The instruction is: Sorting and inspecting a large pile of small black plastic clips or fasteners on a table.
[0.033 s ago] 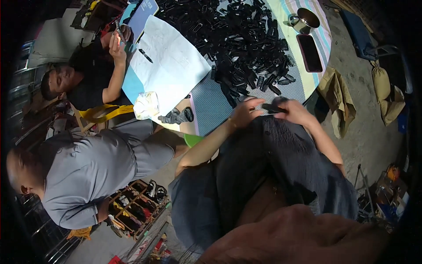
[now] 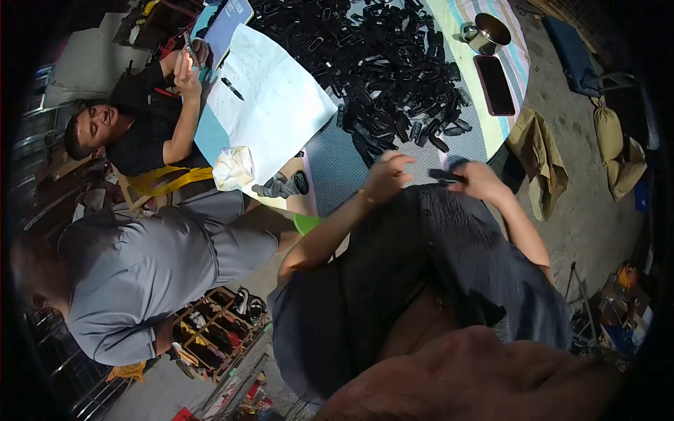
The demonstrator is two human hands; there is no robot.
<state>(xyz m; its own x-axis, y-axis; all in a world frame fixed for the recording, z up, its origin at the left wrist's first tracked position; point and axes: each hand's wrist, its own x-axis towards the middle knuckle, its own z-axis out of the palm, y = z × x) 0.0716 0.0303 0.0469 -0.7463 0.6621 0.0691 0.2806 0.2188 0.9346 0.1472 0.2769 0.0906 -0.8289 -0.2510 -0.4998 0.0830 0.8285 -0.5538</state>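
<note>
A large heap of small black plastic pieces point(image 2: 393, 70), some shaped like buckles, covers the far middle of the table. My right hand point(image 2: 483, 182) is closed on one black plastic piece point(image 2: 442, 175) at the table's near edge, above my lap. The piece points left out of my fingers; its exact kind is too small to tell. To the left of it, my left hand point(image 2: 387, 177) is open and holds nothing, its fingers bent and apart. A gap separates it from the piece. The nearest pieces of the heap lie just beyond both hands.
A white paper sheet point(image 2: 270, 98) lies left of the heap, beside a crumpled white packet point(image 2: 234, 168) and dark gloves point(image 2: 281, 186). A phone point(image 2: 494, 85) and a metal mug point(image 2: 487, 34) stand at the right. Two people, one in black point(image 2: 144, 119), one in grey point(image 2: 140, 274), are at the left.
My left hand has come away from the black piece, moving slightly left. The piece stays in my right hand. At the left, the person in black has turned their head.
</note>
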